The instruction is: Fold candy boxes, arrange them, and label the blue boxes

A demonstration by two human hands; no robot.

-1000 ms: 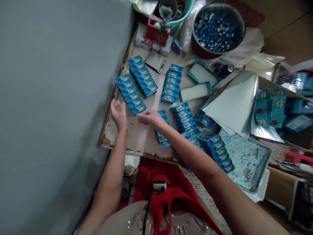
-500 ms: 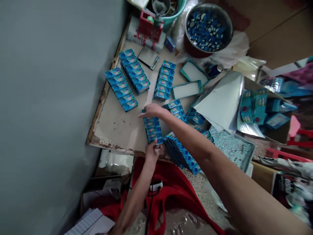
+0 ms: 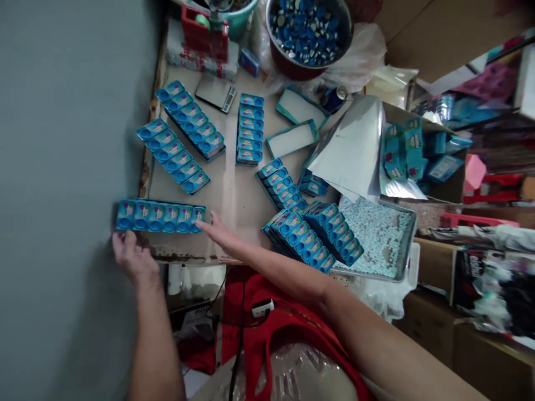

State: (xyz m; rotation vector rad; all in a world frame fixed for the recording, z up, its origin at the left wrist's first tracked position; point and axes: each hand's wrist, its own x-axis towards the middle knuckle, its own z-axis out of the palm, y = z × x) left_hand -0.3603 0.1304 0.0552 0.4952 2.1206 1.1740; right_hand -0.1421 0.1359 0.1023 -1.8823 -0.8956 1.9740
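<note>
Head view: blue box row (image 3: 157, 217), long axis nine-to-three o'clock, at my left hand's (image 3: 134, 257) one o'clock, right hand's (image 3: 218, 231) ten; both hands near ends, grip cannot tell.

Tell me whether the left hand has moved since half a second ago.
Yes: the left hand has moved left along the table's near edge, toward the grey wall.
</note>
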